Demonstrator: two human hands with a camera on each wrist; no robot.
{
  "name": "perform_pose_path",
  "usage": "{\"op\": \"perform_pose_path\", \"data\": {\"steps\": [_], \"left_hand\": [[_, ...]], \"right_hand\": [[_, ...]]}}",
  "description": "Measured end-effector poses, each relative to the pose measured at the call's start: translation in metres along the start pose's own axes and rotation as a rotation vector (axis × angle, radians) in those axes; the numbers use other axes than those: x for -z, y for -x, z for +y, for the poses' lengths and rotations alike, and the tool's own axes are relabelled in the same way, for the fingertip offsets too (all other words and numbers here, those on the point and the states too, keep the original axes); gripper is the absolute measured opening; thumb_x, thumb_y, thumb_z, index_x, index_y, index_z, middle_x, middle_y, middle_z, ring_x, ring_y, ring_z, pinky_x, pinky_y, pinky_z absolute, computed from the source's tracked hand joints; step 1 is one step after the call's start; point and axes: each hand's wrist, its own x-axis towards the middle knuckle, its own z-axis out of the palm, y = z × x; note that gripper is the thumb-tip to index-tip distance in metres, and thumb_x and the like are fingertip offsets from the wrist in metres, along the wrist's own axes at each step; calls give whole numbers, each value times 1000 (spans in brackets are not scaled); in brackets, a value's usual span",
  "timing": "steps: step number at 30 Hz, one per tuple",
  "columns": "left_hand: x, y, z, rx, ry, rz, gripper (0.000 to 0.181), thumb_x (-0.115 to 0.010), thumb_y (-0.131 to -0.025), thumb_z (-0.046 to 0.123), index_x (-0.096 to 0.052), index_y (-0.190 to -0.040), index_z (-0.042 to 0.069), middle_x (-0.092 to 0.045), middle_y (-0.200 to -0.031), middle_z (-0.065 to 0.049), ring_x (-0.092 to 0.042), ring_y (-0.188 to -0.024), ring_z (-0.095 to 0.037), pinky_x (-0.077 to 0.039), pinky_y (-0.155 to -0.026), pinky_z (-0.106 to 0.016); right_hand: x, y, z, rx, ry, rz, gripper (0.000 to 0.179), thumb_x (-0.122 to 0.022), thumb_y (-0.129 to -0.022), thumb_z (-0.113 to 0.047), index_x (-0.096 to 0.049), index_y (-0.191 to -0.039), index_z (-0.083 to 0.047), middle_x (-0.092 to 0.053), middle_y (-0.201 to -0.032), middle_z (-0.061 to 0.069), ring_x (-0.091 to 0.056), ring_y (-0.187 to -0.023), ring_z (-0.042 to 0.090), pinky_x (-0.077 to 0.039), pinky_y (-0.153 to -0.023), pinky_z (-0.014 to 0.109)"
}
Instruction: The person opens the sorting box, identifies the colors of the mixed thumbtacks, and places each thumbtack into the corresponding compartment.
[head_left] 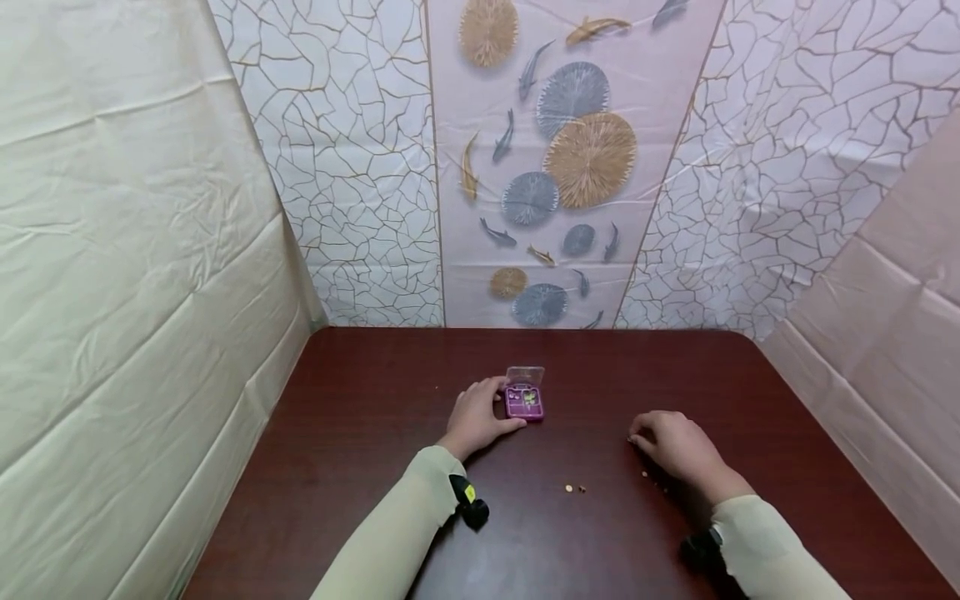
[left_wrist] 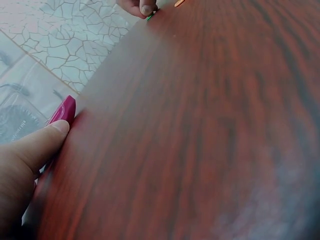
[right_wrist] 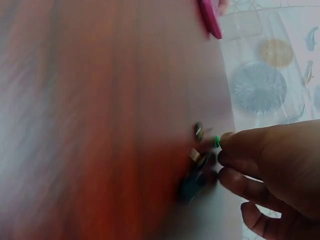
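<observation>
A small purple compartment box (head_left: 523,412) stands on the dark wood table with its clear lid (head_left: 525,376) raised. Yellow-green pieces (head_left: 530,398) lie in one compartment, and tiny pale bits sit in another. My left hand (head_left: 476,415) holds the box from its left side, thumb (left_wrist: 42,142) at the near edge and fingers towards the back. Further right, my right hand (head_left: 678,446) pinches a tiny green piece (right_wrist: 217,141) between thumb and fingertip, just above the table. Its exact kind is too small to tell.
Small gold-coloured bits (head_left: 569,489) lie on the table (head_left: 540,550) between the forearms. Several more small pieces (right_wrist: 199,131) lie below my right hand, blurred in the right wrist view. Hanging patterned cloth (head_left: 360,167) closes off the table's back and sides.
</observation>
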Motion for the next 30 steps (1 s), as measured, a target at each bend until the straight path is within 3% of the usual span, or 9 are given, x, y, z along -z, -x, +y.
{"op": "perform_pose_path", "data": {"steps": [7, 10, 15, 22, 30], "left_hand": [[3, -3, -4, 13, -4, 16, 86, -91, -85, 62, -60, -153, 19, -70, -133, 4, -64, -114, -15, -48, -108, -47], [2, -4, -3, 11, -5, 13, 87, -91, -85, 63, -60, -153, 19, -69, -134, 5, -64, -114, -15, -48, -108, -47], [-2, 0, -2, 8, -7, 10, 86, -92, -85, 62, -61, -152, 19, -70, -133, 4, -64, -113, -14, -49, -106, -45], [-7, 5, 1, 6, -8, -2, 84, -91, -85, 64, -61, -151, 20, -69, -131, 5, -63, -111, -12, -49, -105, -44], [0, -1, 0, 8, -21, 7, 84, -90, -85, 64, -60, -150, 20, -69, -130, 5, -63, -110, -13, -49, -104, -44]], "right_hand": [[-5, -52, -43, 10, -94, 1, 6, -81, -103, -21, -82, -99, -25, -75, -97, -9, -70, -89, 16, -60, -83, 51], [-15, -77, -62, 21, -92, -3, 5, -82, -102, -23, -82, -97, -24, -76, -97, -7, -70, -90, 16, -60, -86, 51], [-33, -104, -85, -27, -152, -13, 6, -81, -103, -23, -81, -97, -21, -75, -94, -5, -67, -83, 16, -59, -83, 49], [-49, -116, -94, -35, -120, -55, 7, -83, -101, -20, -82, -94, -20, -77, -92, -4, -69, -83, 16, -61, -82, 47], [-44, -129, -99, -35, -107, -58, 6, -84, -99, -18, -85, -93, -16, -79, -92, -2, -72, -83, 18, -62, -82, 48]]}}
